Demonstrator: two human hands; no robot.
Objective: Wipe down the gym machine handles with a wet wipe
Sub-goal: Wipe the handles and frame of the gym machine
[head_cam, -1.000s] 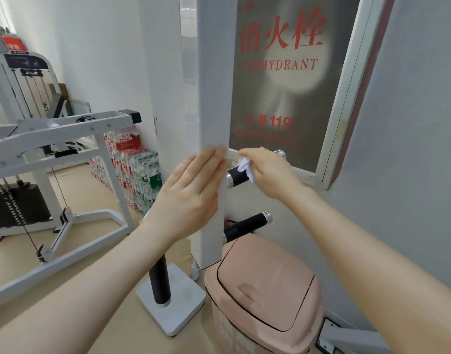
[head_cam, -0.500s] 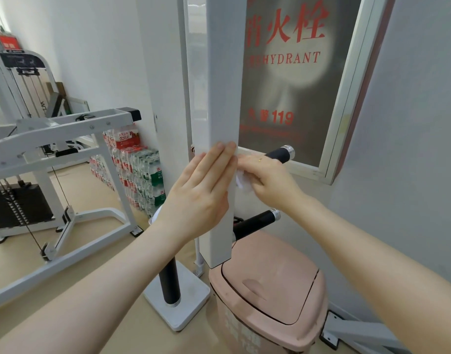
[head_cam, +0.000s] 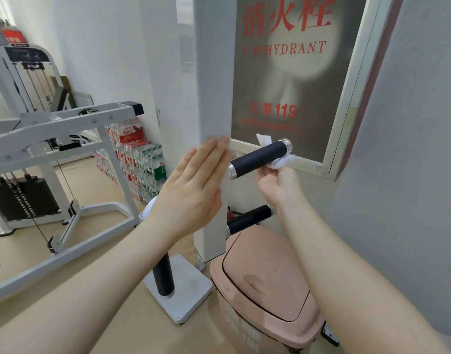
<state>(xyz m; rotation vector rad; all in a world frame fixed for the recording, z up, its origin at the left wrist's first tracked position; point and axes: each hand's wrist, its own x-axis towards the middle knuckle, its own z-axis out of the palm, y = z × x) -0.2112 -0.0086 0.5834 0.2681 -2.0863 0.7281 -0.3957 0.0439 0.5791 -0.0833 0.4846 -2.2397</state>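
Pressing flat against the white upright post (head_cam: 214, 98), the left hand (head_cam: 193, 180) kept its fingers straight, its grip released. The right hand (head_cam: 278, 182) pinched a crumpled wet wipe (head_cam: 283, 161) wrapped under the outer end of the upper black handle (head_cam: 260, 158), apparently touching it. A lower black handle (head_cam: 247, 218) jutted out below, above a pink lidded bin (head_cam: 265, 297)
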